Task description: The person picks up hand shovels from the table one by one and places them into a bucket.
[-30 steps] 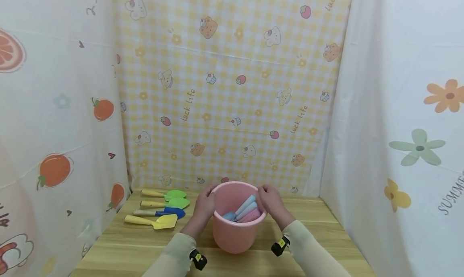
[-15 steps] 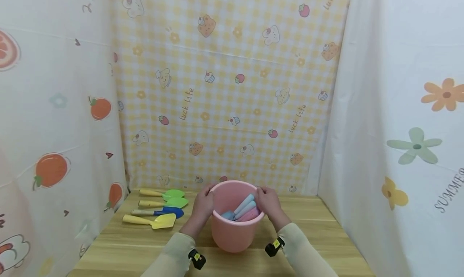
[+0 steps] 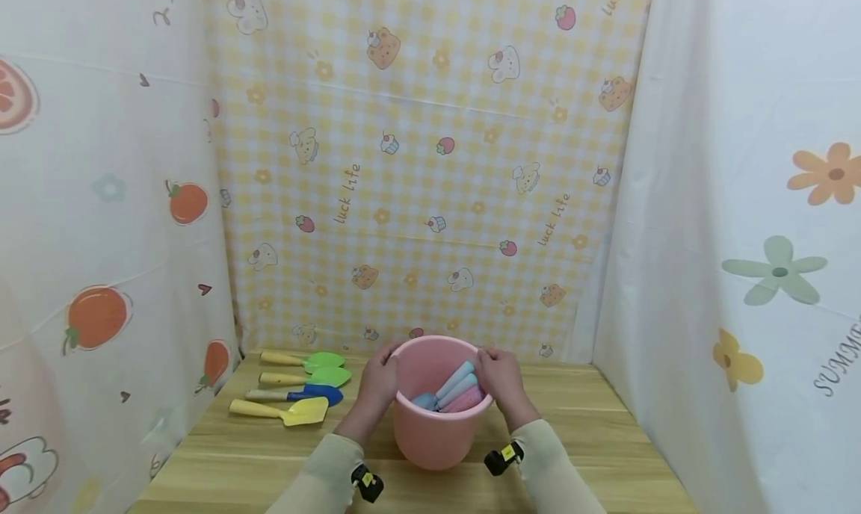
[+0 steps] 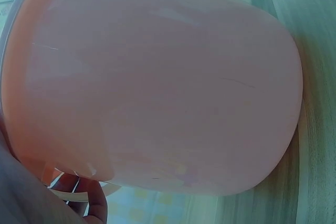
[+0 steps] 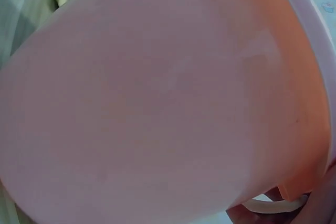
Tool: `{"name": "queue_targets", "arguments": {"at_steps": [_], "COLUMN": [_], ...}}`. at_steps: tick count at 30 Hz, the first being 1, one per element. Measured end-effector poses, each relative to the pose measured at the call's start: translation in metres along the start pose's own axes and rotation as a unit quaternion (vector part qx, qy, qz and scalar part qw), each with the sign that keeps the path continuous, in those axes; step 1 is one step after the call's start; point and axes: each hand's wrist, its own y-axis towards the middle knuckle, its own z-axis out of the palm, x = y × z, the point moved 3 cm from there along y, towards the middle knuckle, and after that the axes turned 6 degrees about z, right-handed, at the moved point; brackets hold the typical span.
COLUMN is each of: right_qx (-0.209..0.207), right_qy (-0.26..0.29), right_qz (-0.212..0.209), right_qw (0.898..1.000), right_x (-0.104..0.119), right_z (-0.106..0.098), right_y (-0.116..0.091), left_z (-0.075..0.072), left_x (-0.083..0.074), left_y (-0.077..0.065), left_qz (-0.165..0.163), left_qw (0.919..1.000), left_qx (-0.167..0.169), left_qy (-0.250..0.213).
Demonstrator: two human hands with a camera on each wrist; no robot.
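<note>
A pink bucket (image 3: 436, 432) stands on the wooden table in the head view, with its opening facing up toward me. My left hand (image 3: 380, 383) grips its rim on the left side. On the opposite side, my right hand (image 3: 499, 378) holds the rim with curled fingers. Inside lie several tools with pale blue handles (image 3: 457, 383) and a pink piece (image 3: 464, 400); their lower parts are hidden by the bucket wall. Both wrist views are filled by the bucket's smooth side, with a pale carrying handle (image 4: 73, 196) beside the left fingers.
Left of the bucket, several small garden trowels lie side by side: a yellow one (image 3: 306, 412), a blue one (image 3: 323, 395) and green ones (image 3: 329, 377). The wooden table (image 3: 572, 454) ends at a checked cloth (image 3: 417, 200) behind and patterned cloths on both sides.
My right forearm and wrist have shifted slightly left, closer to the bucket. Both hands stay on the rim, and the bucket keeps its place.
</note>
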Motion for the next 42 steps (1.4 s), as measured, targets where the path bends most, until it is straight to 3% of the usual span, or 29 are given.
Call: {"name": "queue_targets", "arguments": {"at_steps": [8,20,25,30,34,38,42], "right_qx": [-0.004,-0.009,0.001,0.008,0.009,0.007,0.003], "right_qy": [0.076,0.085,0.092,0.086,0.084,0.082,0.077], "right_qz": [0.017,0.021,0.028,0.024,0.024,0.030,0.031], "right_qw": [0.997,0.996,0.995,0.996,0.996,0.996,0.997], "right_x": [0.000,-0.002,-0.001,0.001,0.001,0.000,-0.001], "right_z": [0.004,-0.001,-0.002,-0.002,-0.001,0.000,0.002], "right_y": [0.001,0.002,0.002,0.003,0.002,0.001,-0.001], "left_z": [0.001,0.004,-0.004,-0.034,-0.074,-0.122,-0.167], "left_x": [0.000,-0.005,-0.009,-0.007,0.002,0.016,0.036], "left_y": [-0.001,0.003,0.001,0.009,0.020,0.029,0.033], "left_qz": [0.003,0.018,0.011,0.046,0.074,0.092,0.101], "left_qw": [1.0000,0.9987,0.9990,0.9976,0.9946,0.9852,0.9645], "left_qx": [0.001,0.005,0.016,-0.022,-0.041,-0.035,-0.004], "left_qy": [0.000,0.046,0.040,0.046,0.061,0.140,0.244]}}
